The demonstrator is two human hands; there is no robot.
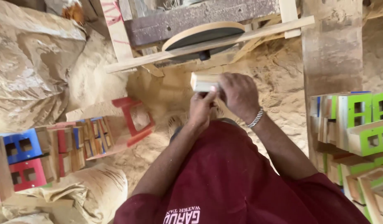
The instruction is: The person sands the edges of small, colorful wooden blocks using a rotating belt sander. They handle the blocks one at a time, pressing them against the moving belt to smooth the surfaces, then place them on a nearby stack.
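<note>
Sawdust covers the floor (278, 79) from edge to edge, and two crumpled pale sacks sit at the left, one large at top (29, 62) and one lower down (92, 191). Between them lies a heap of painted wooden frames (54, 149): one blue and one red with two window holes each are plain to count, one open red frame (135, 120) leans at the heap's right end, and the smaller pieces packed between are too jumbled to number.

In the middle, the left hand (202, 108) and the right hand (239, 94) meet on one pale wooden block (204, 82), held in the air just below a round sanding disc (206, 34) (its lower edge is hidden behind a wooden rail (208, 43)). Both grips are closed on the block, left fingers under its near end, right hand wrapped over its right end, so most of the block's far side is covered. A silver bracelet (256, 118) circles the right wrist.

At right stands a stack of green-painted frames (361, 128), at least five, cut off by the picture's edge.
</note>
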